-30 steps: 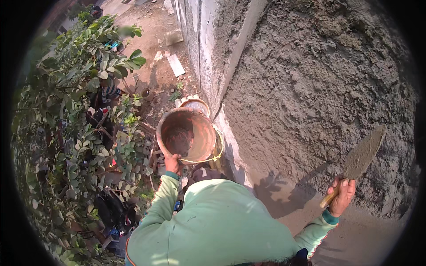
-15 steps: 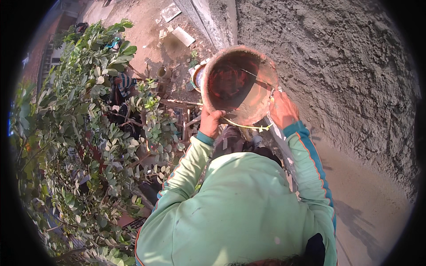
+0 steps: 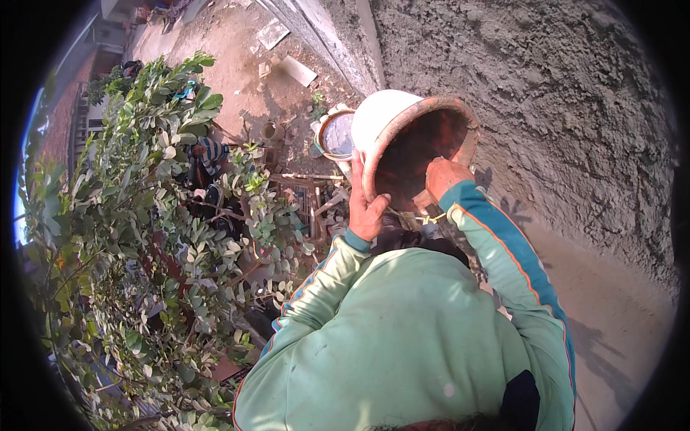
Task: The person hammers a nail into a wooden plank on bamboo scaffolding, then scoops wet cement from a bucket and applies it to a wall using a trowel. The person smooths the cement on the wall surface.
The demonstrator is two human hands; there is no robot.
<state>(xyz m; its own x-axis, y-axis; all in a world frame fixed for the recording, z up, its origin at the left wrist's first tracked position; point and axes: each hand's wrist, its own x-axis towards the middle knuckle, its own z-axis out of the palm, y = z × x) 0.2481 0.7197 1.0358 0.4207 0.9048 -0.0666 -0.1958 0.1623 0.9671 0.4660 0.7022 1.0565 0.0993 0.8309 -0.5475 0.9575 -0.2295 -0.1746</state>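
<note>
A bucket, white outside and stained reddish-brown inside, is tipped on its side with its mouth turned toward me and to the right. My left hand grips the left of its rim, thumb over the edge and fingers along the outer wall. At the mouth, my right hand reaches inside with its fingers closed; what they hold is hidden. A yellow-green cord hangs at the lower rim.
A rough grey wall rises on the right. Leafy branches fill the left, partly covering a person in a striped top. Below, beyond my bucket, stands another container with a pale surface. Flat slabs lie on the dirt ground.
The bucket has tipped over, showing its white outer side. My right hand has moved from the rim into the mouth. The thin stick-like thing seen inside before is now out of sight.
</note>
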